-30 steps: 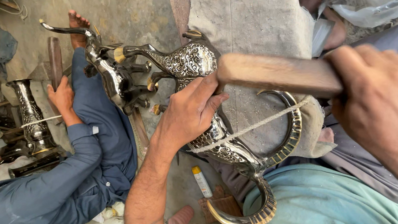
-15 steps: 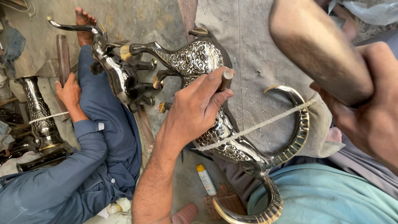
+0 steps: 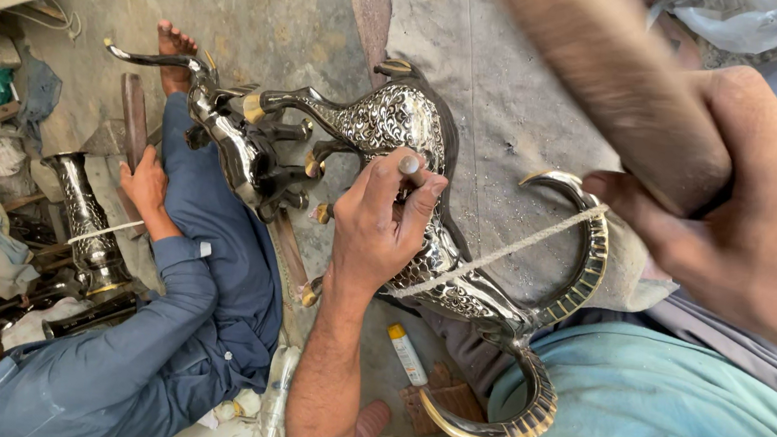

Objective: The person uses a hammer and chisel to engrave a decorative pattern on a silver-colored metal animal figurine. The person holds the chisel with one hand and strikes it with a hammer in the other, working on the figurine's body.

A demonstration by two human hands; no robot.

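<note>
My left hand [image 3: 383,223] pinches a small metal punch [image 3: 408,164] upright against the flank of an engraved silver animal figure [image 3: 386,119]. The figure lies across my lap with two long curved horns [image 3: 585,267], and a white string [image 3: 503,252] is stretched across them. My right hand [image 3: 767,230] is raised close to the camera, gripping a blurred wooden mallet [image 3: 604,72] above the figure.
A co-worker in blue [image 3: 188,322] sits on the floor at left, one hand [image 3: 146,184] on a wooden stick [image 3: 134,118], with a second metal figure [image 3: 238,156] on the legs. An engraved metal vase [image 3: 87,221] and a small tube [image 3: 406,354] lie nearby. Grey cloth [image 3: 494,83] covers the floor.
The mallet went from lying level over the figure to being lifted up toward the camera. My left hand has set the punch more upright on the figure's flank.
</note>
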